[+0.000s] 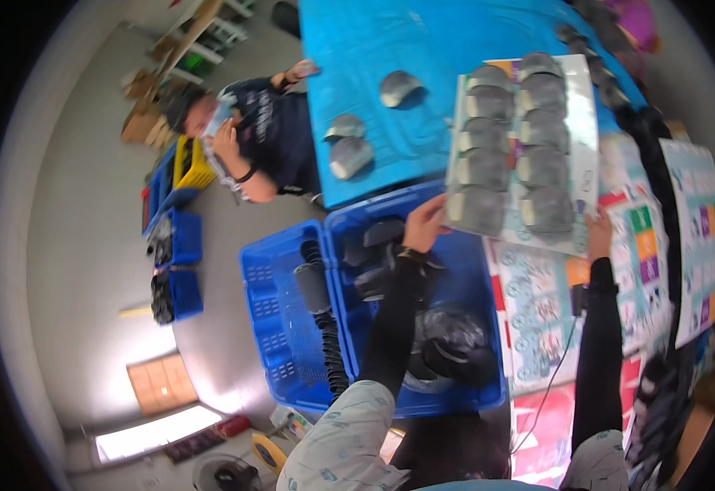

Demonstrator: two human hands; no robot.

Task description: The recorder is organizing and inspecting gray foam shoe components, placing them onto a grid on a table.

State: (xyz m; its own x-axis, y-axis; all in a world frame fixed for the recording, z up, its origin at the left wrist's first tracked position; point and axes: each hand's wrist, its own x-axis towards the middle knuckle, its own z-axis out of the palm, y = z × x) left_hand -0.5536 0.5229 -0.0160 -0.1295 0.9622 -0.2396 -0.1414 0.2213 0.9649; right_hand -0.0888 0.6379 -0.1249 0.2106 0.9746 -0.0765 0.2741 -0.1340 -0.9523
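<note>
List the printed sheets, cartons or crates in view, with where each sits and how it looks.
White printed board: on the table, both hands at its near edge, carrying grey caps.
Chart sheet: far right, white with coloured squares.
Blue crates: below the table, slotted walls.
Yellow crate: on the floor, left.

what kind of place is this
Probably a small workshop or packing room: a board carrying rows of grey moulded shells, blue crates of dark parts, and a blue-covered worktable.

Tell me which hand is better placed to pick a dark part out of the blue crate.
Left. The left hand grips the board's corner right above the blue crate; the right hand holds its far edge, away from the crate.
</note>
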